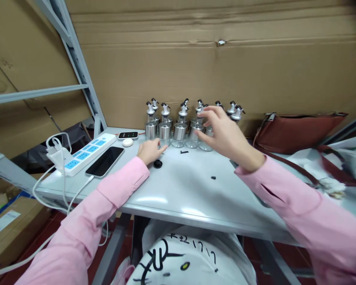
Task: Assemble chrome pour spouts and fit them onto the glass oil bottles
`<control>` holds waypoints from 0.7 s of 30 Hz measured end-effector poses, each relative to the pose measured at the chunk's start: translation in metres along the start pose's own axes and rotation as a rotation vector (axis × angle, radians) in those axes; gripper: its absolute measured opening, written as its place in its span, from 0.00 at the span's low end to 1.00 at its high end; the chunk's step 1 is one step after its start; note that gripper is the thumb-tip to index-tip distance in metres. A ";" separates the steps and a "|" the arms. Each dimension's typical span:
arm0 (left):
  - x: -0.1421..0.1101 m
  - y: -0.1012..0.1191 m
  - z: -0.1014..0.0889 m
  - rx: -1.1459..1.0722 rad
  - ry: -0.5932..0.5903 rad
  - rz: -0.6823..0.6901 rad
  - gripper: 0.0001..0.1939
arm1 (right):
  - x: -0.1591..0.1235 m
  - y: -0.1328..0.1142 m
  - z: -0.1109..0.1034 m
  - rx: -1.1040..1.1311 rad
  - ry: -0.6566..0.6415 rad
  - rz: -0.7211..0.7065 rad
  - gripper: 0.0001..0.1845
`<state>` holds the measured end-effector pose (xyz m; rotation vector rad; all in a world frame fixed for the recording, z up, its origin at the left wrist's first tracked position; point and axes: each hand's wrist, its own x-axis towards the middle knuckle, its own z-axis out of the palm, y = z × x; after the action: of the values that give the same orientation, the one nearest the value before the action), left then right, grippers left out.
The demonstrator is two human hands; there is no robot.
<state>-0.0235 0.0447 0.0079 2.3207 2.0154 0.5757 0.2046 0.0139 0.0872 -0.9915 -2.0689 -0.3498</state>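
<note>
Oil dispenser bottles (178, 132) of clear glass with steel sleeves and black-tipped pour spouts stand in a cluster at the back of the table. My left hand (150, 151) rests on the tabletop just in front of the leftmost bottles, thumb stretched out apart from the curled fingers. A black round cap (158, 164) lies by its thumb. Raised before the right-hand bottles is my right hand (221, 132), fingers and thumb spread with a gap between them; it partly hides those bottles. A small black strip (184, 152) and a small black piece (213, 177) lie on the table.
To the left are a white power strip (90, 154) with cables, a phone (105, 161), a small display device (128, 135) and a white round object (127, 142). A brown bag (296, 132) sits at the right. Cardboard (178, 63) stands behind the table (178, 190).
</note>
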 end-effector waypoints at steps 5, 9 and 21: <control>0.001 0.000 0.003 0.014 -0.042 0.035 0.18 | -0.030 -0.018 -0.007 0.155 0.344 0.015 0.10; 0.001 -0.002 0.006 -0.011 -0.045 0.073 0.14 | -0.041 0.005 0.024 0.119 0.199 -0.177 0.09; -0.017 0.018 -0.005 -0.126 0.382 0.790 0.05 | -0.055 0.008 0.028 0.179 0.179 -0.117 0.08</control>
<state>-0.0094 0.0238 0.0125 3.0440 0.9959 1.1918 0.2159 0.0053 0.0270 -0.7083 -1.9614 -0.2965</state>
